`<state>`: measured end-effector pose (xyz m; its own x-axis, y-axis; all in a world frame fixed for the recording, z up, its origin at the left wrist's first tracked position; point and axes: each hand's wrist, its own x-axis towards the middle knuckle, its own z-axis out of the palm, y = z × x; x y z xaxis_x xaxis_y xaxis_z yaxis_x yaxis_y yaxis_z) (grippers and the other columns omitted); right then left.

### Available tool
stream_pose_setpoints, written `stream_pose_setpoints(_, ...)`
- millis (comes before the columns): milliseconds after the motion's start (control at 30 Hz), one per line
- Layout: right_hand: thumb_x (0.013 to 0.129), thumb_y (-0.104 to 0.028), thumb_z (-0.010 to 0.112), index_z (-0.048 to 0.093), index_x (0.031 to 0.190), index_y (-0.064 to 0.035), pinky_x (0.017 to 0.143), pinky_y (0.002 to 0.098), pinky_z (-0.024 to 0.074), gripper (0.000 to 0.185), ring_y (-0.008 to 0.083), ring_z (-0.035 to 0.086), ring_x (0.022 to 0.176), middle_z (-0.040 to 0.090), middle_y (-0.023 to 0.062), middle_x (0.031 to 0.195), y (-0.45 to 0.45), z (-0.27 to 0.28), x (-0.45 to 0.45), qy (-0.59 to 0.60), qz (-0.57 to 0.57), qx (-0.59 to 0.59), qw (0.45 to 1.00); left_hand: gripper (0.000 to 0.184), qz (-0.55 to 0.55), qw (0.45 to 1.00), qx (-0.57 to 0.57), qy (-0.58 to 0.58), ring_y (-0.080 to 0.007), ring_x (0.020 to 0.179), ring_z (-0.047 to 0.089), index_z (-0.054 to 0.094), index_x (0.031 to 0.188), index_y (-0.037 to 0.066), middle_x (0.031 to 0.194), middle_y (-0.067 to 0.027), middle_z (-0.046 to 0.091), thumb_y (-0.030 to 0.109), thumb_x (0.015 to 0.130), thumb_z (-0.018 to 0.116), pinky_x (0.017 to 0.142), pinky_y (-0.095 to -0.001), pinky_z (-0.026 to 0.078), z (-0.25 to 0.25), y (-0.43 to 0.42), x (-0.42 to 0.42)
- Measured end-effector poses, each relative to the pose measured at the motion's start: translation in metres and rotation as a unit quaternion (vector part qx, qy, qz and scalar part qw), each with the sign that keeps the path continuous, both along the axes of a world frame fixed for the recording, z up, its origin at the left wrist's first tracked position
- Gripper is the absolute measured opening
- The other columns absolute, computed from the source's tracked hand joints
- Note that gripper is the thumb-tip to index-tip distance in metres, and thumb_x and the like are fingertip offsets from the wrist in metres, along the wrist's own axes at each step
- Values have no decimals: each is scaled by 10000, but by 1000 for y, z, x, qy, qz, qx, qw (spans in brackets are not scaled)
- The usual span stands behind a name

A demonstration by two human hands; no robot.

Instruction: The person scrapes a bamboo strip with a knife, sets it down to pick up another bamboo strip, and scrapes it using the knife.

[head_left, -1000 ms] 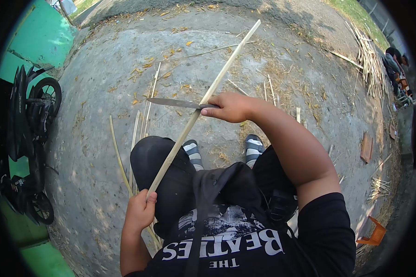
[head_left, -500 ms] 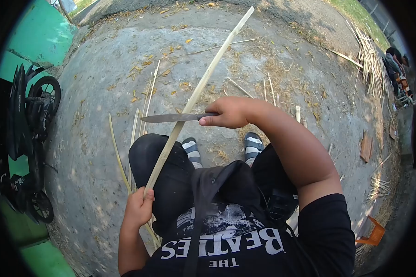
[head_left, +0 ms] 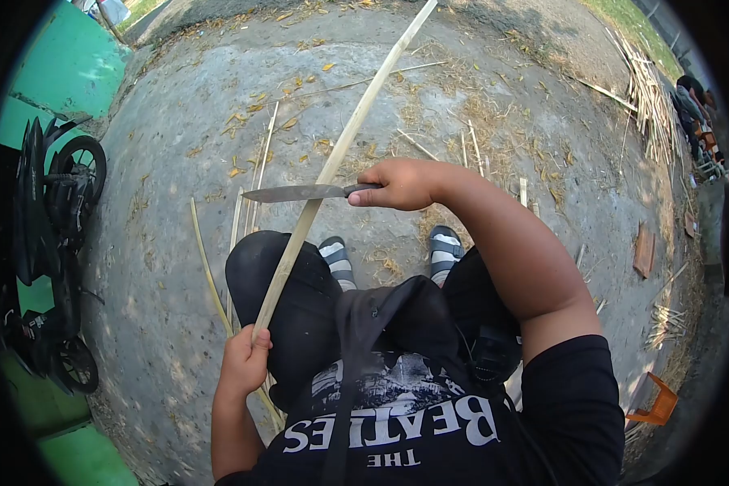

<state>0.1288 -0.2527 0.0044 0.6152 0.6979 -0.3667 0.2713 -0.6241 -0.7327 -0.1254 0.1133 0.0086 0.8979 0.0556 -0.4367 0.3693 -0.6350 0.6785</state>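
Observation:
My left hand (head_left: 245,360) is wrapped round the lower end of a long, pale bamboo strip (head_left: 350,134), which slants up and away past my left knee to the top edge of the view. In my right hand (head_left: 397,184) is the dark handle of a knife (head_left: 287,194). Its blade points left and lies across the strip a little beyond the knee, touching it or very close. Part of the strip's lower end is hidden in my left fist.
More bamboo strips (head_left: 205,263) lie by my left leg. A big pile of thin sticks (head_left: 646,101) is at the far right, near a seated person (head_left: 692,109). A motorcycle (head_left: 44,243) stands left by a green wall (head_left: 69,61). An orange plastic object (head_left: 656,401) sits at lower right.
The knife has moved slightly away from me along the strip. The strip's far end has shifted up to the view's top edge. My left hand keeps its grip, almost unmoved.

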Motion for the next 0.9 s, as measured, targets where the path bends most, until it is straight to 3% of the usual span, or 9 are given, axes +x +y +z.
stream_pose_setpoints(200,1000,-705,475,694,1215,27,936,486,517,793,411,676,1102,708,266,1115,-13,-2,17,-17,-79,-51,995,450,2,1000,15,-15,-144,571,538,621,833,14,608,-53,557,380,1086,556,552,-340,431,4,-4,2)
stream_pose_setpoints(300,1006,-692,476,690,1229,18,937,495,519,774,433,671,1103,704,276,1102,8,5,-5,-15,1,-43,999,454,5,1000,6,-6,-148,571,542,620,831,9,607,-57,556,381,1085,558,552,-342,432,-2,-2,1)
stream_pose_setpoints(467,970,-761,485,668,1284,10,779,387,566,852,235,665,973,689,154,1047,-2,-20,19,190,-40,-1,981,458,-4,999,27,-38,-160,571,550,619,834,4,613,-70,569,381,1086,555,557,-346,435,-3,-5,1)
stream_pose_setpoints(567,971,-766,472,659,1305,24,803,399,562,878,248,670,980,691,170,1049,-14,-10,27,86,-70,-9,994,458,-9,998,40,-55,-164,573,553,619,835,3,615,-76,575,382,1085,559,559,-347,436,1,-8,0)
stream_pose_setpoints(600,987,-747,457,652,1321,20,872,442,552,859,299,682,1036,701,206,1085,-10,-9,22,80,-55,-16,995,460,0,998,36,-47,-164,574,554,620,834,3,615,-77,575,384,1084,559,560,-348,436,1,-7,-1)
stream_pose_setpoints(700,1027,-674,475,696,1140,-16,779,441,502,704,284,642,851,668,141,885,5,-19,9,-29,-46,-2,999,462,12,999,20,-24,-162,575,554,619,831,4,614,-77,573,386,1084,560,561,-349,435,0,-5,0)
stream_pose_setpoints(733,1022,-670,483,693,1177,-12,809,461,502,708,323,655,894,684,176,922,7,-22,6,-48,-33,6,998,463,12,1000,15,-22,-161,575,552,619,830,4,614,-77,571,386,1084,560,560,-349,434,0,-5,0)
stream_pose_setpoints(833,1021,-673,487,690,1186,-6,835,461,509,717,323,667,931,694,183,948,2,-13,6,-34,-30,16,999,463,9,999,20,-29,-153,575,544,619,830,7,612,-69,564,387,1086,557,556,-347,431,1,-8,2)
stream_pose_setpoints(900,1012,-688,483,688,1219,3,907,483,506,750,362,667,1050,704,219,1056,-7,-5,14,12,-33,0,999,463,5,999,29,-32,-148,576,538,619,830,8,611,-64,559,388,1087,556,555,-345,429,2,-9,0)
